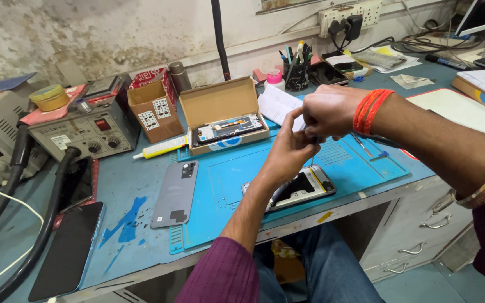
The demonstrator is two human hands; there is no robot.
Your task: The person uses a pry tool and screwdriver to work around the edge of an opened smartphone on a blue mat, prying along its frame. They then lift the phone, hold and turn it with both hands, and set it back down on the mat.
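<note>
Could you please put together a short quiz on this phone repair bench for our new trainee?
1. True or false: the opened phone lies on the blue work mat, below the two hands.
2. Where is the grey back cover? A) inside the open cardboard box B) at the mat's left edge C) in the pen holder
3. Which hand wears the red thread band at its wrist?

Key
1. True.
2. B: it lies flat at the left edge of the mat, in front of the box.
3. The right hand; it meets the left hand above the phone, on a thin tool.
</note>
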